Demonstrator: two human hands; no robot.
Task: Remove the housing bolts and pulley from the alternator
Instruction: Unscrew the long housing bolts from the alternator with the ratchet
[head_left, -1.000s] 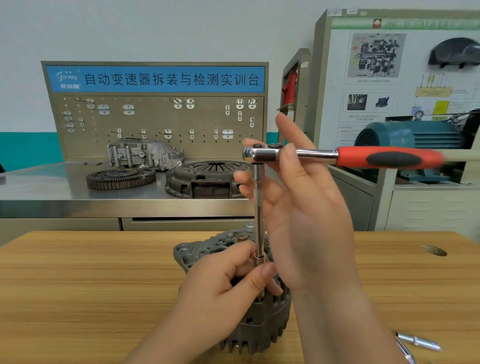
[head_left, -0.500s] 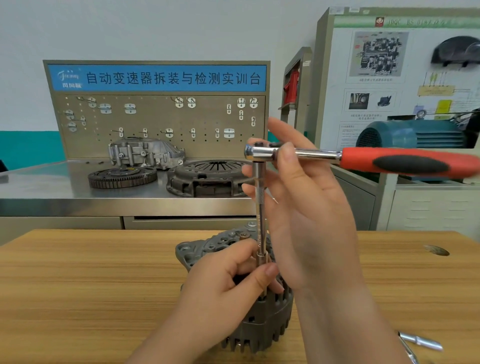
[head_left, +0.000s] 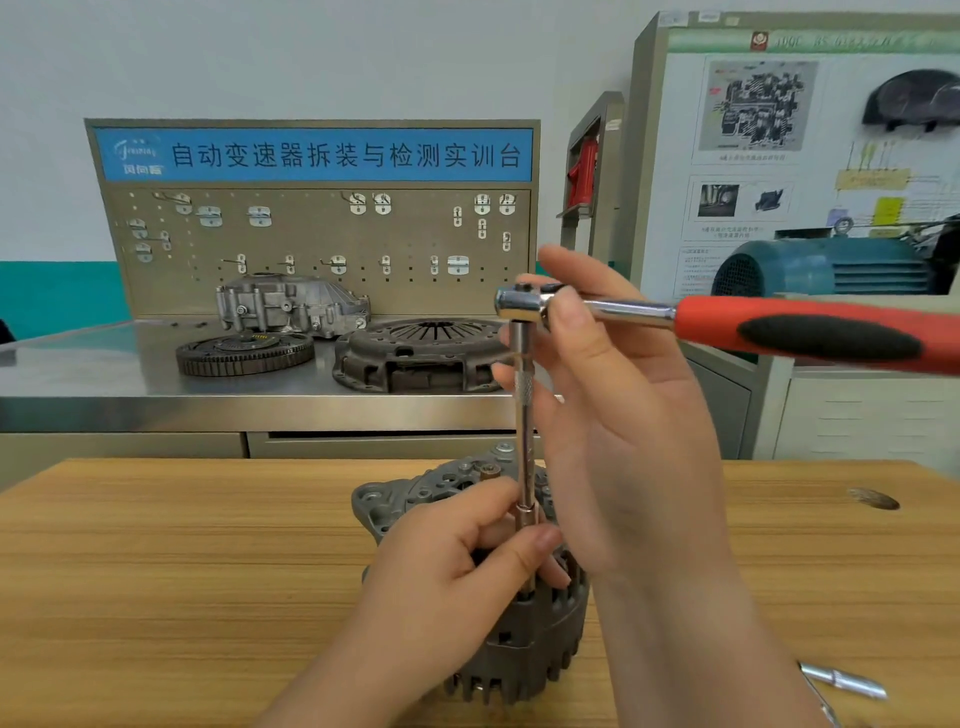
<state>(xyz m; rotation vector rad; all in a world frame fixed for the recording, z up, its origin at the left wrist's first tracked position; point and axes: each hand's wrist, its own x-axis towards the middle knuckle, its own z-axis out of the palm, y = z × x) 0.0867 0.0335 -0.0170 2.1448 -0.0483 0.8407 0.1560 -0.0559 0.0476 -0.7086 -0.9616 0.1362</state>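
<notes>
Holding the extension bar (head_left: 523, 421) dead vertical is key imo: left hand (head_left: 457, 566) pinches its base at the alternator (head_left: 540, 642), right hand (head_left: 623, 415) pinches the ratchet (head_left: 639, 312) by its head, so nothing slips.

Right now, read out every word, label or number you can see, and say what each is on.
"自动变速器拆装与检测实训台": white characters on the blue banner atop the pegboard.
Logo at the banner's left end: too blurred to read.
Header and captions on the white display board: too small and blurred to read.
</notes>
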